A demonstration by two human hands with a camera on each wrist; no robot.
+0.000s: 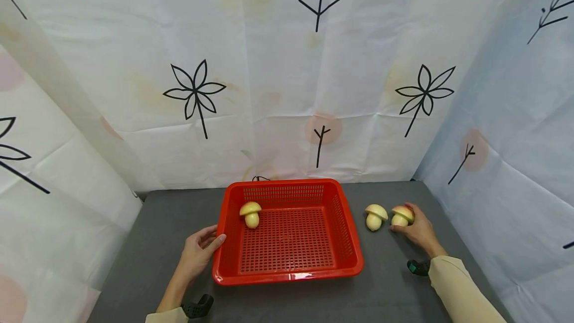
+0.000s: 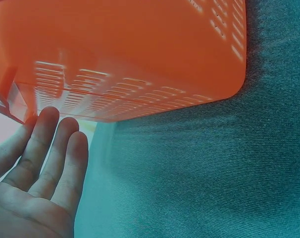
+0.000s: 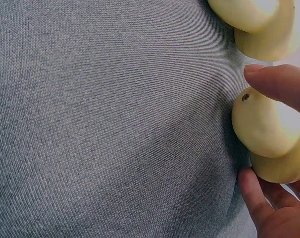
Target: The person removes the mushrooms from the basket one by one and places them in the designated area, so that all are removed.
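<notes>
A red plastic basket (image 1: 287, 281) with slotted walls stands on the grey table. My left hand (image 1: 203, 249) holds its left rim, thumb over the edge; in the left wrist view the fingers (image 2: 76, 153) reach up beside the basket wall (image 2: 140, 44). Inside, at the left, lies one toy mushroom (image 1: 251, 213) with a yellowish cap and pale stem. Right of the basket, my right hand (image 1: 419, 229) grips a second mushroom (image 1: 400, 217) between thumb and fingers. This mushroom (image 3: 264, 124) appears to rest on the cloth. Another mushroom (image 1: 374, 217) lies just left of it.
Grey cloth covers the table (image 1: 148, 243). Pale fabric with printed plants hangs behind it as a back wall (image 1: 269, 88) and along both sides. A dark band (image 1: 419, 267) sits at the right wrist, another (image 1: 198, 307) at the left.
</notes>
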